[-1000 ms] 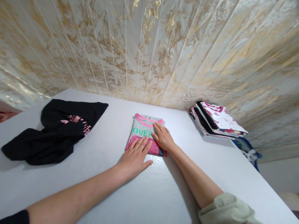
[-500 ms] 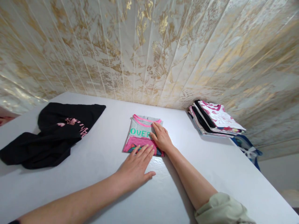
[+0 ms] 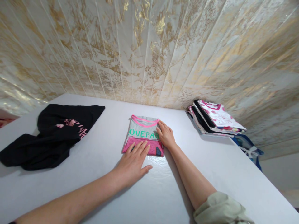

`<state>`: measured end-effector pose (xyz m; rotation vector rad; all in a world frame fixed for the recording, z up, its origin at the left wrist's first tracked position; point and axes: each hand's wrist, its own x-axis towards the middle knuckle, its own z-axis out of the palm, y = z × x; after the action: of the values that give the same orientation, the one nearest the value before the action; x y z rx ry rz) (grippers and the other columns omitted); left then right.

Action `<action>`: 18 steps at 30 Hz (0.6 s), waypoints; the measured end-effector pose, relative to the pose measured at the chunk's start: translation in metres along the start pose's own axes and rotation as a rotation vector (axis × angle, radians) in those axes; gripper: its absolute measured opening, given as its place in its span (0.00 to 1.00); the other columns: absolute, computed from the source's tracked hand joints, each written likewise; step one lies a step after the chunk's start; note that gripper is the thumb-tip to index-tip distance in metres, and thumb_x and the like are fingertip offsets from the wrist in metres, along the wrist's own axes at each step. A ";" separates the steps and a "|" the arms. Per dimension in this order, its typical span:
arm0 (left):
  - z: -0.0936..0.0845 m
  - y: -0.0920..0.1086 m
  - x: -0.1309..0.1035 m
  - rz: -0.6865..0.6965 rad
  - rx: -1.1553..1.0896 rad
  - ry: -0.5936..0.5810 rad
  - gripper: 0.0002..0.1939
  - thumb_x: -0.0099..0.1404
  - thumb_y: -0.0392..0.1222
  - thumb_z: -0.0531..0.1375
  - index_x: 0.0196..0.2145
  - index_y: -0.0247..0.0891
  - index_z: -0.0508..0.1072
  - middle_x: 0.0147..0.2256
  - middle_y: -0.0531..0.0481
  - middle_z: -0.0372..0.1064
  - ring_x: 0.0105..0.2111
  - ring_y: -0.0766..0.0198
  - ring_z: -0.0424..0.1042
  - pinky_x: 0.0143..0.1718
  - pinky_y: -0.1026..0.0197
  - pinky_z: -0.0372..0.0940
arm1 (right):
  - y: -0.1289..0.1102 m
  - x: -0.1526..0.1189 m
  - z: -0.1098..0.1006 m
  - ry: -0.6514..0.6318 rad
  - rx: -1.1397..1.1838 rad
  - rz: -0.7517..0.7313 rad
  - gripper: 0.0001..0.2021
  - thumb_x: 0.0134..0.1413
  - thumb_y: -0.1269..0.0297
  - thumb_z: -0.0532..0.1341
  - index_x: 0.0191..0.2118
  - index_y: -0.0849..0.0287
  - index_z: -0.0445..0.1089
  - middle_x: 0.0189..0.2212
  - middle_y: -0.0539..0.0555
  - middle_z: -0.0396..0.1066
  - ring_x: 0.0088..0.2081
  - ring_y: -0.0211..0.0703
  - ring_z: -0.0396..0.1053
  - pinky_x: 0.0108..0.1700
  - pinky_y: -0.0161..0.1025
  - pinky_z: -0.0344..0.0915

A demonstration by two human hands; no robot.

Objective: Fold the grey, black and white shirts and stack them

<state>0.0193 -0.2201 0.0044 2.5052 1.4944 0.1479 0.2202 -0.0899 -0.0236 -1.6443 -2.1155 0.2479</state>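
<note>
A folded grey and pink T-shirt (image 3: 142,132) with green letters and a pink neckband lies flat in the middle of the table. My left hand (image 3: 134,161) rests with its outstretched fingertips on the shirt's pink lower part, thumb apart over the tabletop. At the shirt's right edge, my right hand (image 3: 166,135) lies flat with fingers extended, touching the grey cloth near the neckband and covering the end of the lettering. Neither hand grips the cloth.
A crumpled black garment (image 3: 53,133) with pink print spreads over the table's left side. At the back right stands a stack of folded clothes (image 3: 216,118). Beyond the white table's (image 3: 210,174) right edge is a blue bag (image 3: 251,149). A gold-patterned curtain (image 3: 149,56) hangs behind.
My right hand has slid outward to the shirt's right edge, uncovering more of the green letters. My left hand has shifted slightly left and still touches the lower part.
</note>
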 end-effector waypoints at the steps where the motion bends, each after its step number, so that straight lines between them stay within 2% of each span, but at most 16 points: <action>1: -0.003 -0.002 0.001 0.000 -0.003 0.014 0.36 0.67 0.56 0.53 0.66 0.36 0.53 0.68 0.43 0.45 0.67 0.49 0.47 0.65 0.44 0.45 | 0.003 0.001 0.001 0.042 0.034 -0.006 0.25 0.66 0.57 0.46 0.64 0.58 0.57 0.64 0.58 0.56 0.64 0.44 0.53 0.64 0.49 0.50; 4: -0.012 -0.016 0.006 -0.059 0.009 0.120 0.32 0.69 0.55 0.50 0.65 0.36 0.56 0.66 0.42 0.49 0.66 0.52 0.49 0.66 0.45 0.44 | 0.011 0.002 0.004 0.130 0.095 -0.021 0.24 0.65 0.58 0.46 0.61 0.62 0.62 0.61 0.61 0.62 0.61 0.45 0.58 0.62 0.46 0.55; 8: -0.016 -0.042 0.014 -0.207 0.035 0.179 0.27 0.70 0.49 0.48 0.62 0.35 0.60 0.65 0.40 0.54 0.65 0.51 0.53 0.64 0.44 0.48 | 0.013 0.001 0.005 0.079 0.046 -0.036 0.22 0.65 0.58 0.48 0.59 0.60 0.65 0.59 0.59 0.64 0.60 0.46 0.60 0.62 0.47 0.55; 13: -0.010 -0.069 0.022 -0.191 -0.046 0.222 0.23 0.70 0.42 0.46 0.59 0.36 0.63 0.63 0.42 0.58 0.61 0.55 0.59 0.61 0.51 0.55 | 0.008 -0.001 0.004 0.057 0.020 -0.025 0.22 0.64 0.59 0.49 0.59 0.58 0.64 0.60 0.57 0.63 0.60 0.46 0.60 0.62 0.47 0.55; 15: -0.012 -0.077 0.025 -0.241 -0.105 0.277 0.21 0.69 0.40 0.47 0.56 0.36 0.65 0.58 0.41 0.64 0.57 0.57 0.64 0.58 0.55 0.58 | 0.008 -0.001 0.003 0.083 0.029 -0.030 0.22 0.64 0.59 0.49 0.59 0.60 0.64 0.58 0.59 0.64 0.59 0.47 0.61 0.61 0.46 0.56; 18: -0.019 -0.085 0.029 -0.355 -0.196 0.331 0.14 0.67 0.41 0.52 0.46 0.36 0.71 0.44 0.43 0.70 0.47 0.58 0.70 0.51 0.58 0.63 | 0.008 -0.002 0.001 0.139 0.009 0.019 0.20 0.62 0.61 0.50 0.56 0.63 0.66 0.53 0.61 0.68 0.54 0.49 0.64 0.56 0.45 0.59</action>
<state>-0.0433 -0.1528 0.0021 2.0970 1.9163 0.6396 0.2269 -0.0889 -0.0285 -1.6284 -1.9935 0.1437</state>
